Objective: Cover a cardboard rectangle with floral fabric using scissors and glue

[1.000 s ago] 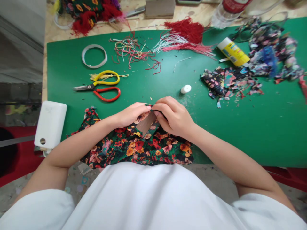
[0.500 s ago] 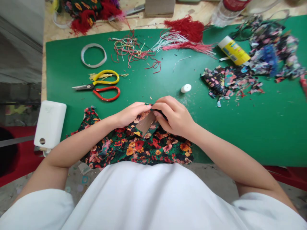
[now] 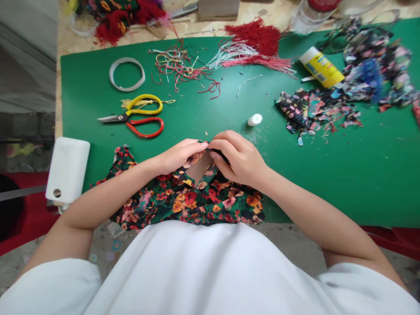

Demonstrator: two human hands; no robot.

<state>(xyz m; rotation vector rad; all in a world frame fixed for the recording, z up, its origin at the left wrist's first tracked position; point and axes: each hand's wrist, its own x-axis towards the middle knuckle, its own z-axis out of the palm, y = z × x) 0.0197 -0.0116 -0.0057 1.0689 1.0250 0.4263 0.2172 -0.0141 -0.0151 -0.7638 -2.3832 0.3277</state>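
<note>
A small piece of cardboard (image 3: 199, 169) with floral fabric folded over its edges is held up between my two hands. My left hand (image 3: 181, 156) pinches its upper left edge, thumb along the fold. With fingers curled, my right hand (image 3: 239, 158) grips the fabric at the upper right edge; its fingertips nearly meet the left thumb. Below them a larger floral cloth (image 3: 197, 205) in dark green, red and orange spreads along the table's near edge. Parts of the wrapped piece are hidden behind my fingers.
Scissors (image 3: 131, 117) with yellow and red handles lie left, near a tape roll (image 3: 111, 75). Behind are loose threads (image 3: 180, 70) and red tassels (image 3: 262, 41). A white cap (image 3: 254, 120), glue stick (image 3: 321, 68) and fabric scraps (image 3: 311, 109) lie right. A white power bank (image 3: 68, 168) sits at the left edge.
Both hands stay in nearly the same pinch on the fabric-covered cardboard. The view has shifted very slightly; nothing on the table has visibly moved.
</note>
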